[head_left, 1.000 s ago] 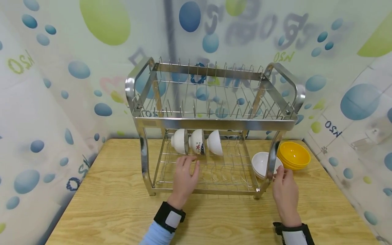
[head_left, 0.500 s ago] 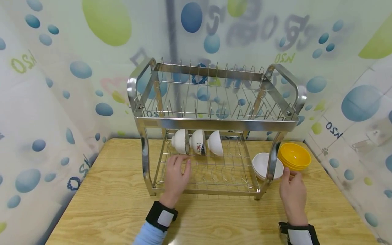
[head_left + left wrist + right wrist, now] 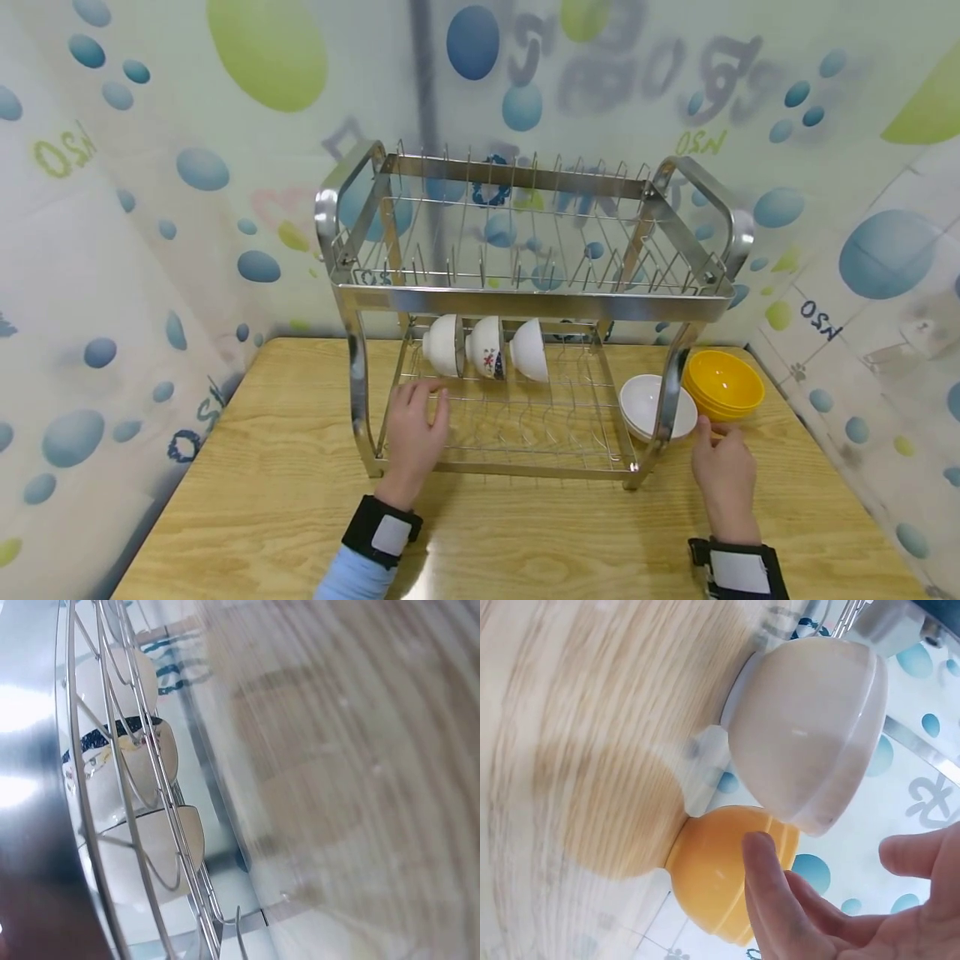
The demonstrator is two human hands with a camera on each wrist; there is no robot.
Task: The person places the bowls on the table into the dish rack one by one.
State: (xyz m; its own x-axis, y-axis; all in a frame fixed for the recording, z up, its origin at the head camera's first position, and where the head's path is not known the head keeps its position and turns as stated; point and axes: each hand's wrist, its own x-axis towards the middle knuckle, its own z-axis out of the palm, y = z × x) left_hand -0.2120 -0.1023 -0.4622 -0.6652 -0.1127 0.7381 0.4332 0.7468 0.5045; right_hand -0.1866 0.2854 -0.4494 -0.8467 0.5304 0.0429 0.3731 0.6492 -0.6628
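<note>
The right hand [image 3: 723,471], lower right of the head view, holds nothing; its thumb and fingers stand well apart. Just beside it sits a smooth, rounded white bowl [image 3: 640,402], with glossy yellow bowls [image 3: 722,382] behind, farther right. The left hand [image 3: 412,433], lower left of centre, grips nothing, thumb spread from fingers; whether it touches the rack [image 3: 532,303], shiny metal with thin wires, I cannot tell. Three small bowls [image 3: 486,346] lie tipped sideways in its lower tier, mid-frame. The left wrist view adds the patterned one's dark blue band; only the right wrist view shows yellow mirrored in the wood-grain table [image 3: 525,533].
</note>
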